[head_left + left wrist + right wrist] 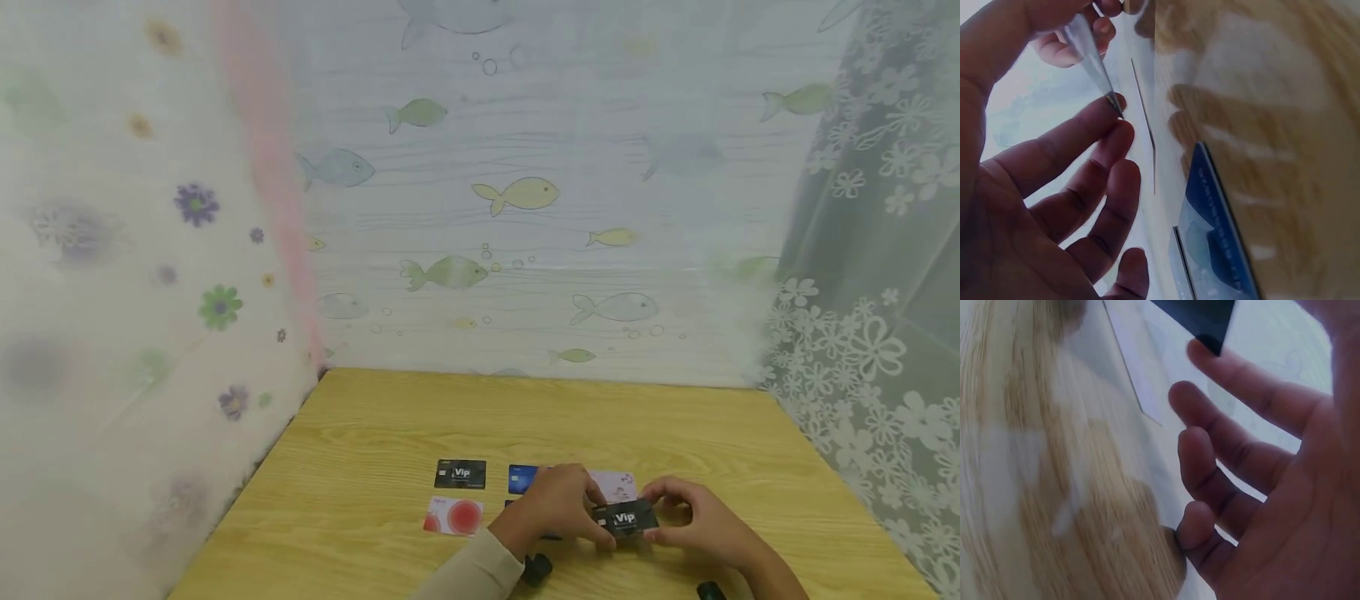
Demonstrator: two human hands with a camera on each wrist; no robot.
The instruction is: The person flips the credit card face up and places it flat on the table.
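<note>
A black bank-style card marked "Vip" (625,518) is held above the table between both hands. My left hand (558,504) pinches its left end, while the right hand (701,521) grips the right end between thumb and fingertip. In the left wrist view the card (1088,53) shows nearly edge-on; the right wrist view catches only its dark corner (1200,319) at the index fingertip. Just behind it, a pale patterned card (613,483) lies on the table. A blue card (521,477) is partly covered by my left hand, as is a darker card below it.
Left of the hands lie another black Vip card (461,474) and a white card with red circles (455,517). The wooden table (360,467) meets fish-print curtains at its back edge. Dark objects (537,569) sit by the wrists.
</note>
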